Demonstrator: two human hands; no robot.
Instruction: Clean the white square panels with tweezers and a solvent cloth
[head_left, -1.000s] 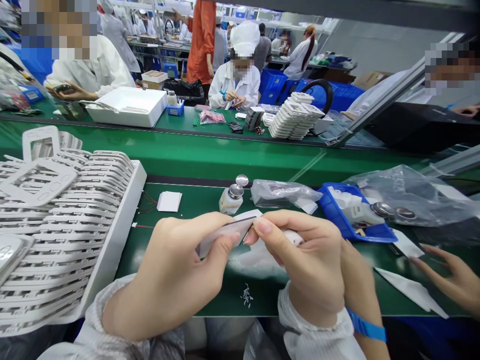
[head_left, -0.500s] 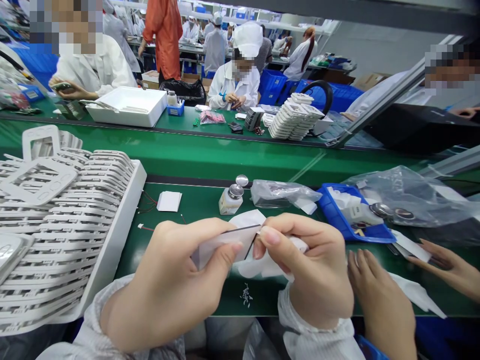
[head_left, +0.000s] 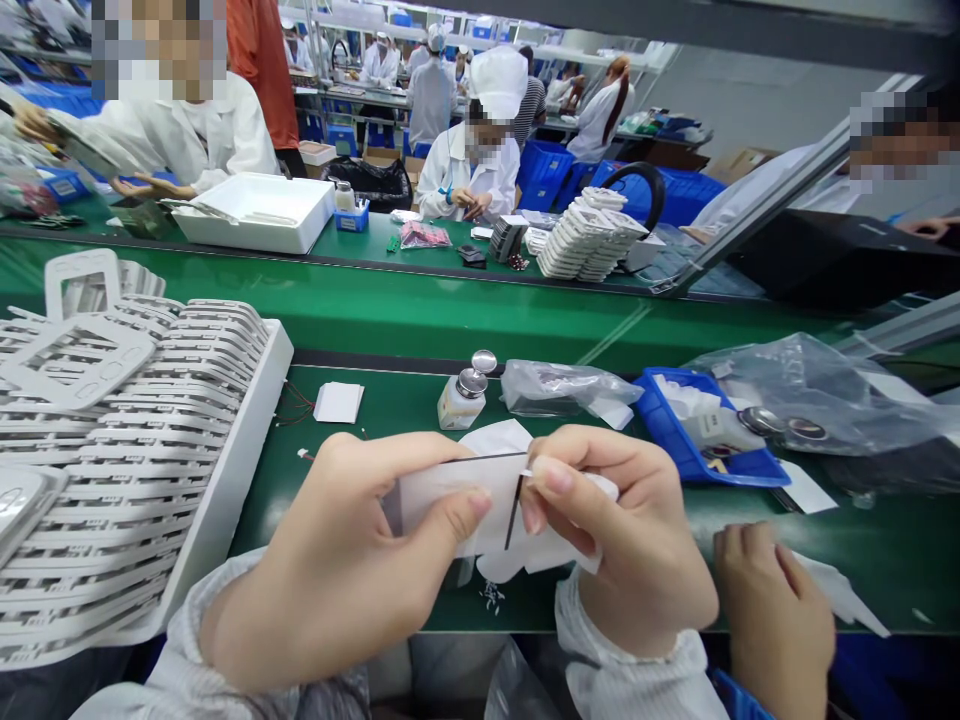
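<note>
A green workbench [head_left: 270, 510] fills the foreground. With the held panel as the clock's centre, a white box [head_left: 244, 455] packed with white frames [head_left: 142, 480] stands at 9 o'clock. A large clear bag [head_left: 840, 400] lies near 2 to 3 o'clock, beside a blue tray [head_left: 660, 432] holding a capped bottle [head_left: 716, 430].

The person's left hand [head_left: 360, 570] clamps the pale, flat panel [head_left: 427, 490] between thumb and fingers, above the bench. At its right end, the right hand [head_left: 622, 540] pinches thumb and forefinger on a white tab [head_left: 527, 473]. A co-worker's hand [head_left: 776, 600] is between 3 and 4.

A white cloth [head_left: 551, 553] hangs below the right fingers. A metal-topped bottle [head_left: 461, 400] stands at 12, and a stack of white squares [head_left: 339, 402] lies between 10 and 11. A black strip [head_left: 514, 512] crosses the panel; tiny white scraps [head_left: 491, 597] lie near 6.
</note>
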